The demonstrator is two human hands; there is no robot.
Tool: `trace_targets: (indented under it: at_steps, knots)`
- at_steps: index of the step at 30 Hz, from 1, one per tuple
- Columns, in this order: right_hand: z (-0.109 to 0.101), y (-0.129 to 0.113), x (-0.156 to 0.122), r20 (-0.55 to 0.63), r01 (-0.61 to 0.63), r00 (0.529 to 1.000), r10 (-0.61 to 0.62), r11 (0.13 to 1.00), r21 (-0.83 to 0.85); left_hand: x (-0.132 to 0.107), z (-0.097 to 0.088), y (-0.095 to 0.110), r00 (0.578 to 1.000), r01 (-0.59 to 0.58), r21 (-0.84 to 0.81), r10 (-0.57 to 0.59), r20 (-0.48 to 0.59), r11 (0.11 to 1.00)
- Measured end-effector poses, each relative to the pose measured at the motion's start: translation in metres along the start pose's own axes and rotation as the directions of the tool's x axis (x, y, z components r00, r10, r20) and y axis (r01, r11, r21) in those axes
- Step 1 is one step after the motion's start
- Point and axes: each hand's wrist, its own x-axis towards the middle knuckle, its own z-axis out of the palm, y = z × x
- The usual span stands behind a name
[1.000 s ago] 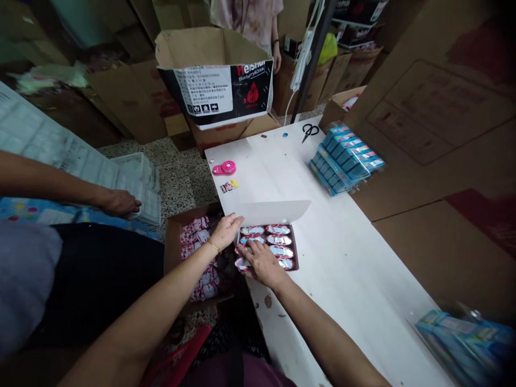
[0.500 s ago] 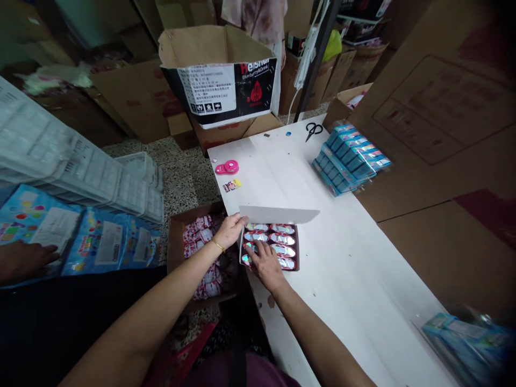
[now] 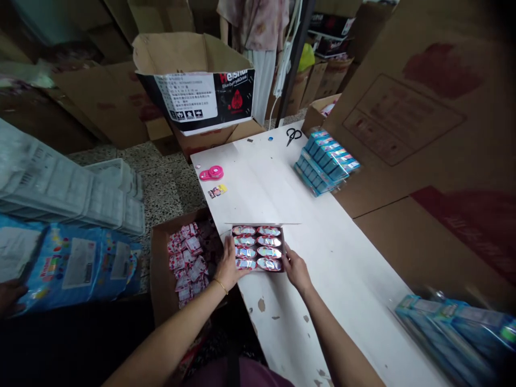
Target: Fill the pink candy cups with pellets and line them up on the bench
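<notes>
An open box (image 3: pixel 284 235) of shiny oval-topped packets (image 3: pixel 269 251) in two columns lies on the white table near its left edge. Its lid (image 3: pixel 262 223) stands up at the far side, seen almost edge-on. My left hand (image 3: pixel 228 269), with a thin gold bangle at the wrist, grips the box's left side and near corner. On the opposite side my right hand (image 3: pixel 296 269) holds the right wall, fingers against it. The box sits between both hands.
On the white table (image 3: pixel 258 177) are a pink tape dispenser (image 3: pixel 212 172), a small card (image 3: pixel 217 191), black scissors (image 3: pixel 293 135) and stacked blue packs (image 3: pixel 326 161). More blue packs (image 3: pixel 459 328) lie at right. A carton of wrapped packets (image 3: pixel 189 263) stands at left, near another person's hand (image 3: pixel 11 295).
My right hand has moved off the packets to the box's right side. My left hand has gone from the lid to the left side. The lid stands more upright; the view has shifted right.
</notes>
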Motion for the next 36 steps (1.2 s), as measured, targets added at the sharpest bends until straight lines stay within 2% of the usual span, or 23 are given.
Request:
trace_targets:
  at_steps: [4,9,11,15,17,19,22,24,26,29,32,34,36]
  knots:
    - [0.012,-0.006,-0.017,-0.039,0.016,0.999,-0.017,1.000,-0.014,-0.006,0.007,0.009,0.999,0.020,0.012,-0.021,0.026,1.000]
    - [0.008,0.001,-0.049,-0.085,-0.052,0.994,0.063,0.991,0.119,-0.014,0.001,0.010,0.989,0.042,0.045,-0.048,0.139,0.998]
    - [0.004,0.006,-0.050,-0.128,-0.070,0.988,0.090,0.986,0.151,-0.005,-0.005,0.006,0.987,0.020,0.028,-0.024,0.161,0.999]
    - [0.006,0.012,-0.032,-0.198,-0.007,0.979,0.039,0.987,0.160,0.031,-0.012,-0.002,0.981,-0.143,-0.056,0.149,0.120,0.988]
    - [0.013,0.010,-0.022,-0.203,-0.003,0.979,0.018,0.997,0.075,0.046,-0.008,-0.001,0.968,-0.221,-0.045,0.224,0.114,0.974]
    - [0.021,0.006,-0.015,-0.185,-0.035,0.983,0.015,0.994,-0.104,0.052,0.003,0.006,0.962,-0.259,0.034,0.254,0.098,0.965]
    - [0.026,0.002,-0.010,-0.119,-0.057,0.993,0.013,0.927,-0.371,0.048,0.020,0.018,0.971,-0.238,0.220,0.230,0.058,0.946]
    - [0.022,0.002,-0.009,-0.090,-0.039,0.996,0.002,0.910,-0.413,0.044,0.025,0.024,0.974,-0.226,0.287,0.225,0.037,0.931]
    - [0.013,0.004,-0.010,-0.066,-0.005,0.998,-0.019,0.937,-0.348,0.045,0.021,0.027,0.971,-0.234,0.258,0.237,0.021,0.937]
    - [0.006,0.009,-0.011,-0.063,0.038,0.997,-0.048,0.986,-0.164,0.051,0.007,0.022,0.961,-0.267,0.108,0.273,-0.052,0.958]
    - [0.012,0.015,-0.001,-0.174,-0.008,0.985,0.017,0.999,0.053,0.063,0.000,0.005,0.943,-0.302,-0.007,0.298,-0.150,0.953]
    - [0.016,0.017,0.013,-0.206,-0.106,0.969,0.136,0.983,0.151,0.074,0.004,-0.012,0.963,-0.217,-0.118,0.193,-0.185,0.969]
    - [0.016,0.014,0.025,-0.180,-0.162,0.964,0.197,0.968,0.192,0.088,0.009,-0.025,0.990,-0.076,-0.235,0.046,-0.133,0.969]
